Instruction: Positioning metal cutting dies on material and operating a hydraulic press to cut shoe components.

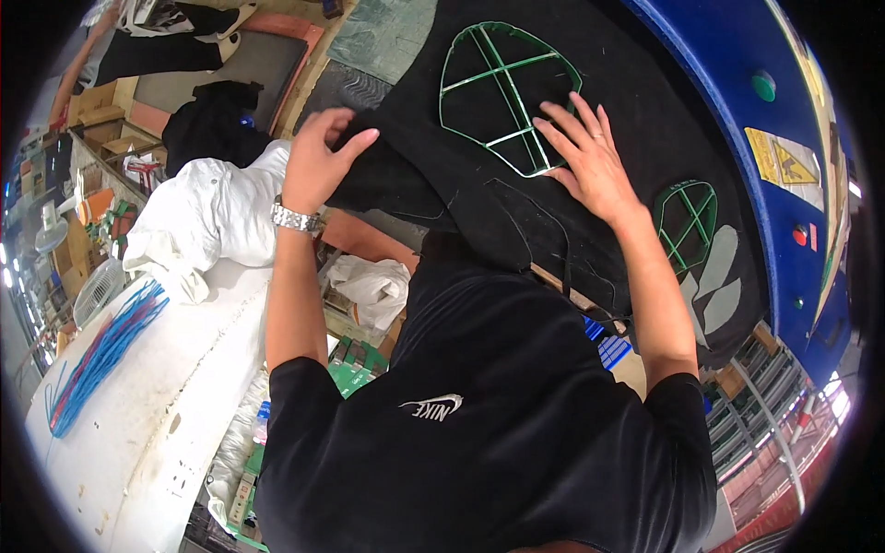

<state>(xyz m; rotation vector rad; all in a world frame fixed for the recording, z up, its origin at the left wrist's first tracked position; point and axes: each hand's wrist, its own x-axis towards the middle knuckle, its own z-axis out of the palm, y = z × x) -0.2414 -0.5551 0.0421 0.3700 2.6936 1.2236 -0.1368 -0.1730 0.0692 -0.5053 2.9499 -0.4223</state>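
A large sheet of black fabric [479, 212] lies spread over a work surface in front of me. My left hand [318, 161], with a silver wristwatch, pinches the sheet's left edge and holds it up. My right hand [590, 157] rests flat with fingers spread on the fabric, its fingertips at the right edge of a green metal cutting frame [502, 92] with crossbars. A second, smaller green frame [687, 226] lies on the fabric to the right of my right forearm. Cut-out holes [719, 281] show pale surface below it.
A blue machine body [737, 111] with green and red buttons and a yellow warning label curves along the right. At left are a white table [166, 387] with a bundle of blue and red strips [101, 355], white cloth piles [217, 217], a fan and cardboard boxes.
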